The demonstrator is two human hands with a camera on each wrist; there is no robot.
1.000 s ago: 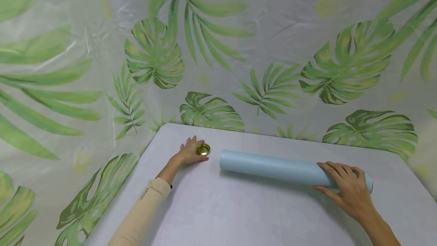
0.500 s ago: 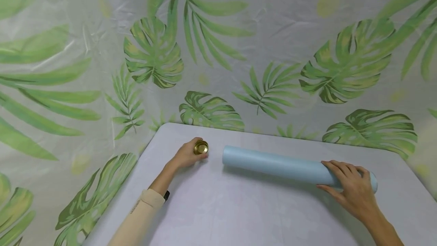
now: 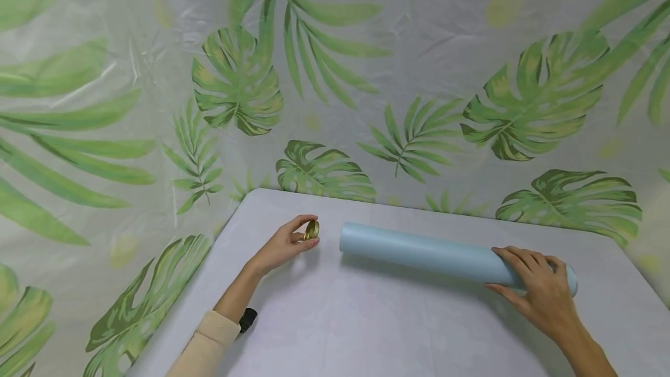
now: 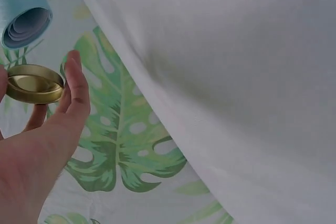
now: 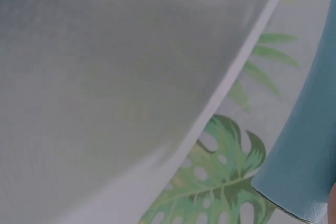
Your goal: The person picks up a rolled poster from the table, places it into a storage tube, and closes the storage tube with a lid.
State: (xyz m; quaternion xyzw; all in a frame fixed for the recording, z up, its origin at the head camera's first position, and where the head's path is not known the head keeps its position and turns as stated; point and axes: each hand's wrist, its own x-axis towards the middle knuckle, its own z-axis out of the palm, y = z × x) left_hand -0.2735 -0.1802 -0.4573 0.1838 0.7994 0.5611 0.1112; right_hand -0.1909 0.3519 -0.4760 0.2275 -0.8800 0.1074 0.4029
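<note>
My left hand (image 3: 277, 248) pinches a shallow gold round metal lid (image 3: 312, 230) between thumb and fingers, lifted off the table and turned on edge in the head view. In the left wrist view the lid (image 4: 35, 83) shows its hollow side, with fingers (image 4: 77, 90) at its rim. A light blue roll (image 3: 419, 252) lies to the right of the lid, apart from it. Spiral layers are visible in the open end of the roll (image 4: 27, 27). My right hand (image 3: 544, 292) grips the roll near its right end. Only a sliver of that hand shows in the right wrist view.
Both hands work over a white table (image 3: 366, 324) with rounded corners. Behind its far edge hangs a leaf-patterned covering (image 3: 419, 74). A black band (image 3: 248, 320) sits at the left wrist, beside a beige sleeve (image 3: 206, 342).
The left hand has picked the gold lid up, its fingers going from spread to pinching, and has tilted it on edge. The roll and the right hand shifted slightly right.
</note>
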